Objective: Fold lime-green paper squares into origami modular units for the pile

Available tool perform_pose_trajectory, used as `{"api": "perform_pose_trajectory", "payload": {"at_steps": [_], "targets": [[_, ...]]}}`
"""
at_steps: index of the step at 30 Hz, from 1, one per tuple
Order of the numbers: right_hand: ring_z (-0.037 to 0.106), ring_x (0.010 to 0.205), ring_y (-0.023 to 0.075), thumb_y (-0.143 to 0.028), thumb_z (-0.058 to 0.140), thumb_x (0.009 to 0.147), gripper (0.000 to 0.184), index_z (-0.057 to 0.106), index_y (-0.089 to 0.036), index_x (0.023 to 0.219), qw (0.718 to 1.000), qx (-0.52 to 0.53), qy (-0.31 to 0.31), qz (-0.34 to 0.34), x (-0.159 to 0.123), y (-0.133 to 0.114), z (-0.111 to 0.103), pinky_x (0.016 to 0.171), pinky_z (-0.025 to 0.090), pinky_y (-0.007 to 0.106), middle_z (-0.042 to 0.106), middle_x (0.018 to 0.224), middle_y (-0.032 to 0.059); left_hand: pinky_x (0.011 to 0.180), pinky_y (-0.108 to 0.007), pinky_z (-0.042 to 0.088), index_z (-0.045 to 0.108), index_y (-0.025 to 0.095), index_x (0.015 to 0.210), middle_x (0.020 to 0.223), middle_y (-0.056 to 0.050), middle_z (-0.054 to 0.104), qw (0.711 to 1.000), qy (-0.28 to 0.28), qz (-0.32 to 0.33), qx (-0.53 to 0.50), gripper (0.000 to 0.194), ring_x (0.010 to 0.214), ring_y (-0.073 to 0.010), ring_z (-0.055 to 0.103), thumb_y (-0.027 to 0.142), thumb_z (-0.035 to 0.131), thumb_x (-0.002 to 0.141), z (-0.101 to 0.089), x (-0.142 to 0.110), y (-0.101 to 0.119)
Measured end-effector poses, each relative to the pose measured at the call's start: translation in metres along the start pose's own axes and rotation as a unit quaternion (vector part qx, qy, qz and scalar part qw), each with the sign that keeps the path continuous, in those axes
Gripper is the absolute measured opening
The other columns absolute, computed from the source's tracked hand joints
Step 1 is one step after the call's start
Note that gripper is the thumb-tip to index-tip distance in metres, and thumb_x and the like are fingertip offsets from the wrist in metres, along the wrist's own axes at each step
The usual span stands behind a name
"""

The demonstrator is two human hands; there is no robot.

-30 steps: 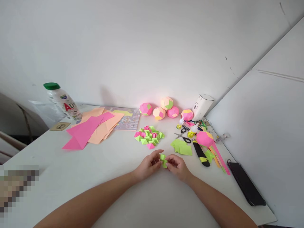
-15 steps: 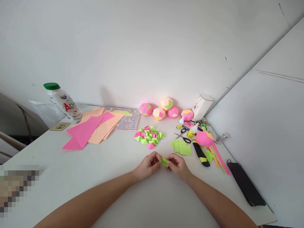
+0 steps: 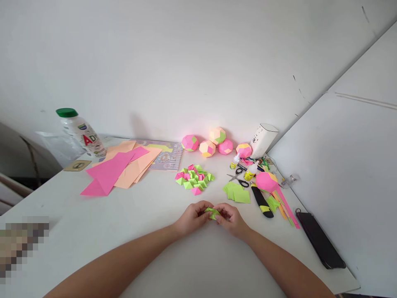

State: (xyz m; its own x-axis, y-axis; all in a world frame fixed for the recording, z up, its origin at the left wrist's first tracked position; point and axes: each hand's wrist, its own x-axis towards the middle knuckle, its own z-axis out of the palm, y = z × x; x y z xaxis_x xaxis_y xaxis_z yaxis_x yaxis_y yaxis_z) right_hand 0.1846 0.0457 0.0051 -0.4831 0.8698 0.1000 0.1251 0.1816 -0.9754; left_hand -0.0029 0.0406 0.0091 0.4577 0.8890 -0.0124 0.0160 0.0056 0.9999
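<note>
Between my hands is a small piece of green paper with folds in it. My left hand pinches its left side, thumb and fingers together. The right side is gripped by my right hand, whose fingers cover part of the paper. Just beyond lies a heap of folded green and pink paper pieces. A stack of flat green paper squares rests to the right of the heap, near my right hand.
Scissors, glue bottles, a black-and-yellow cutter and a black phone-like case lie on the right. Paper balls sit along the wall. Pink paper sheets and a white bottle are on the left.
The green paper has shifted slightly left and turned flatter in my fingers. My right hand has moved a little left, closer to my left hand.
</note>
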Motion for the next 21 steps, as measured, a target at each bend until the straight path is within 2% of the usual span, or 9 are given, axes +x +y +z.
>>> {"api": "perform_pose_trajectory", "payload": {"at_steps": [3, 5, 8, 11, 17, 21], "targets": [[0.055, 0.058, 0.0112, -0.028, 0.057, 0.08, 0.023, 0.056, -0.017, 0.1, 1.0, -0.016, -0.01, -0.013, 0.0, 0.004, -0.001, 0.056, 0.047, 0.025, 0.058, 0.073, 0.0009, 0.057, -0.023, 0.042, 0.055, 0.017, 0.096, 0.079, -0.003, 0.064, 1.0, 0.01, -0.002, 0.008, 0.029, 0.062, -0.0122, 0.055, 0.041, 0.051, 0.081, 0.0, 0.0, 0.001], [0.056, 0.059, 0.0114, -0.028, 0.056, 0.081, 0.02, 0.055, -0.017, 0.098, 1.0, -0.018, -0.011, -0.02, 0.0, 0.005, -0.001, 0.056, 0.047, 0.025, 0.059, 0.074, 0.0016, 0.054, -0.023, 0.04, 0.056, 0.016, 0.091, 0.072, -0.002, 0.063, 1.0, 0.013, -0.009, 0.023, 0.029, 0.058, -0.0114, 0.053, 0.042, 0.051, 0.081, 0.0, 0.0, 0.001], [0.055, 0.055, 0.0111, -0.027, 0.056, 0.08, 0.012, 0.055, -0.017, 0.087, 0.999, -0.031, -0.001, -0.023, 0.0, 0.001, 0.0, 0.052, 0.045, 0.024, 0.059, 0.07, 0.0011, 0.053, -0.022, 0.039, 0.055, 0.016, 0.077, 0.062, 0.0, 0.059, 0.999, 0.019, -0.032, 0.022, 0.029, 0.058, -0.0125, 0.055, 0.045, 0.051, 0.08, -0.001, 0.0, 0.001], [0.054, 0.051, 0.011, -0.024, 0.054, 0.079, 0.009, 0.058, -0.016, 0.078, 0.996, -0.073, 0.003, -0.041, -0.001, -0.007, 0.001, 0.049, 0.043, 0.022, 0.058, 0.063, 0.0008, 0.055, -0.023, 0.04, 0.051, 0.017, 0.075, 0.062, 0.0, 0.06, 0.998, 0.027, -0.048, -0.024, 0.032, 0.059, -0.013, 0.057, 0.048, 0.052, 0.079, -0.001, 0.001, 0.001], [0.056, 0.059, 0.0127, -0.012, 0.046, 0.078, 0.018, 0.061, -0.018, 0.088, 0.978, -0.156, -0.033, -0.138, -0.005, -0.013, 0.002, 0.052, 0.045, 0.022, 0.062, 0.073, 0.0044, 0.054, -0.023, 0.041, 0.046, 0.018, 0.075, 0.061, 0.001, 0.061, 0.993, 0.036, -0.055, -0.102, 0.037, 0.053, -0.0115, 0.055, 0.054, 0.055, 0.074, -0.001, 0.002, 0.003], [0.056, 0.068, 0.0145, -0.009, 0.044, 0.077, 0.027, 0.057, -0.02, 0.098, 0.94, -0.259, -0.012, -0.22, -0.007, -0.008, 0.004, 0.058, 0.047, 0.025, 0.059, 0.083, 0.0063, 0.051, -0.022, 0.04, 0.046, 0.017, 0.073, 0.055, 0.005, 0.055, 0.991, 0.033, -0.062, -0.112, 0.038, 0.048, -0.0099, 0.054, 0.053, 0.058, 0.072, -0.003, 0.002, 0.002]]}}
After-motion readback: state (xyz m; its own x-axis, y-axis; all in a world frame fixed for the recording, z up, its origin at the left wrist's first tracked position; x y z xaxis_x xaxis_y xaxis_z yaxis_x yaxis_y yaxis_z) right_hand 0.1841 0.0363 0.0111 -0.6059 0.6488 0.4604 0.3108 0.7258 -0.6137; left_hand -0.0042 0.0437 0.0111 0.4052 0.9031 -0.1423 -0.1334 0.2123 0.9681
